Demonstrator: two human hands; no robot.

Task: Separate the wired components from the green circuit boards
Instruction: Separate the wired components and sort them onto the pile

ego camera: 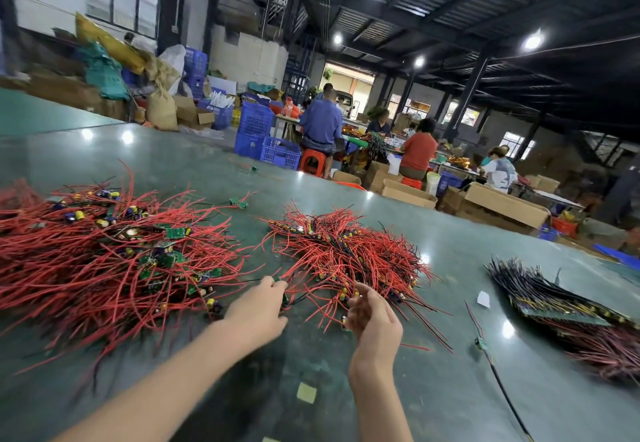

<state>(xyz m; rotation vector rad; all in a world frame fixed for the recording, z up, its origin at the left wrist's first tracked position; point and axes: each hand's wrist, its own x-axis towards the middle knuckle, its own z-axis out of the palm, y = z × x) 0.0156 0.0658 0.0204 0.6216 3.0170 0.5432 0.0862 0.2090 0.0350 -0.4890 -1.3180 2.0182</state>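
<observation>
Glossy dark green table (450, 389), red plastic-sheathed wires (86, 268), green circuit boards (175, 232), brown cardboard boxes (505, 204)

Glossy green table (433, 389): left hand (258, 308) pinches a small green circuit board (284, 298); right hand (375, 317), fingers loosely curled, beside the red-wire pile (346, 251).

Glossy green table (433, 389), 2 red wire heaps (104, 261) (346, 254); board stack (561, 303) at right, paper scrap (483, 299), loose wired board (481, 343)

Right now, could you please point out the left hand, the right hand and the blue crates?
left hand (258, 306): head view, back of hand.
right hand (374, 317): head view, palm edge.
blue crates (256, 130): head view, front wall.
</observation>
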